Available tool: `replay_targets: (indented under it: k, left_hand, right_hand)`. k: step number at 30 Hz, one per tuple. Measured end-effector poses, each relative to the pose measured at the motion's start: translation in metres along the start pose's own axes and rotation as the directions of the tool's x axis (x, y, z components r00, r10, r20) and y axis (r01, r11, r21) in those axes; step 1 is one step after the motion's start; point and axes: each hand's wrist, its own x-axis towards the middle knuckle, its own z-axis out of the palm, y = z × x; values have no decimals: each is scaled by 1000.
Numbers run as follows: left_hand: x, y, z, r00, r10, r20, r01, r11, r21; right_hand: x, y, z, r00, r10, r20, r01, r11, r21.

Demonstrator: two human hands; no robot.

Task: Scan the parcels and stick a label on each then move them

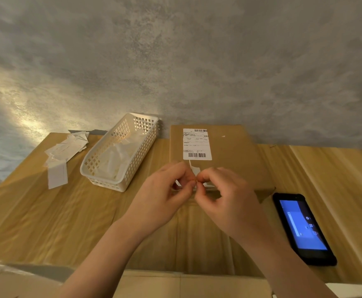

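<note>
Over near edge of parcel (229, 155) on table (46, 211): left hand (165, 196) and right hand (225, 196) pinch small label (195, 171), probably peeling backing. Sticking and moving not yet done. Scanner (302, 229) lies right.

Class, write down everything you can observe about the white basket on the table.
The white basket is a rectangular tray of what looks like plastic, with walls pierced by a grid of square holes and a smooth rolled rim. It stands upright on the wooden table, angled, between a pile of white paper slips on its left and the cardboard parcel on its right. Crumpled white paper or film lies inside. Neither hand touches it.
</note>
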Motion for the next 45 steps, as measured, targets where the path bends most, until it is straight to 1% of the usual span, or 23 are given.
replay_targets:
  k: [7, 12, 14, 16, 18, 20, 24, 27, 28, 29, 31, 33, 34, 36, 37, 38, 39, 40, 41, 45]
  left_hand:
    - [0, 2, 1, 1000, 4, -29, -4, 1000, 3]
    - [1, 3, 3, 1000, -7, -30, 6, 1000, -16]
    - [1, 5, 5, 998, -53, -46, 49, 996, -71]
    - [1, 8, 7, 990, -130, -57, 118, 976, -181]
    - [2, 12, 10, 977, -205, -51, 178, 928, -328]
    - [3, 13, 13, 967, -249, -47, 204, 875, -439]
    - [3, 14, 15, 956, -291, -27, 240, 834, -498]
    - [1, 11, 15, 950, -309, -41, 244, 817, -522]
    - [-1, 10, 15, 946, -320, -53, 243, 808, -536]
    - [-2, 10, 15, 941, -330, -67, 238, 793, -560]
    - [-4, 9, 15, 933, -348, -88, 219, 747, -628]
    - [-8, 8, 14, 935, -339, -100, 193, 726, -661]
    - [-9, 9, 14, 941, -321, -104, 177, 731, -659]
    - [-10, 10, 14, 953, -282, -111, 148, 753, -642]
    - [-11, 11, 14, 956, -271, -116, 143, 769, -624]
    - [-11, 12, 13, 957, -263, -122, 141, 791, -596]
    - [-12, 12, 11, 959, -255, -125, 144, 816, -559]
    - [-12, 12, 9, 962, -247, -118, 151, 839, -523]
    - [-13, 11, 8, 964, -244, -103, 163, 855, -492]
    - [-13, 10, -2, 944, -313, -99, 247, 876, -415]
  right_hand:
    - [0, 1, 5, 999, 2, -52, -4, 1000, -29]
    - [0, 3, 2, 999, -8, -40, 8, 1000, -9]
    - [0, 4, -1, 999, -17, -39, 17, 1000, -3]
    - [1, 4, -3, 999, -27, -42, 27, 1000, -1]
    - [1, 5, -5, 996, -67, -56, 66, 998, -15]
    - [0, 5, -6, 992, -114, -59, 112, 993, -43]
    - [0, 6, -6, 985, -167, -49, 163, 985, -63]
    - [1, 7, -7, 978, -207, -6, 207, 978, -4]
    - [1, 6, -7, 983, -186, 4, 186, 982, 43]
    - [1, 6, -8, 991, -133, 13, 130, 985, 112]
    - [2, 6, -8, 998, 40, 57, -54, 964, 260]
    - [6, 8, -9, 964, 231, 130, -262, 904, 337]
    - [9, 8, -11, 923, 328, 203, -383, 836, 391]
    - [14, 10, -15, 813, 456, 361, -582, 617, 530]
    - [16, 12, -17, 769, 487, 415, -635, 502, 587]
    - [16, 13, -19, 743, 502, 443, -655, 410, 634]
    - [16, 12, -21, 735, 511, 447, -656, 364, 662]
    - [16, 11, -22, 742, 511, 434, -643, 361, 675]
    - [14, 11, -24, 759, 506, 411, -625, 389, 676]
    - [14, 11, -30, 852, 436, 289, -514, 596, 617]
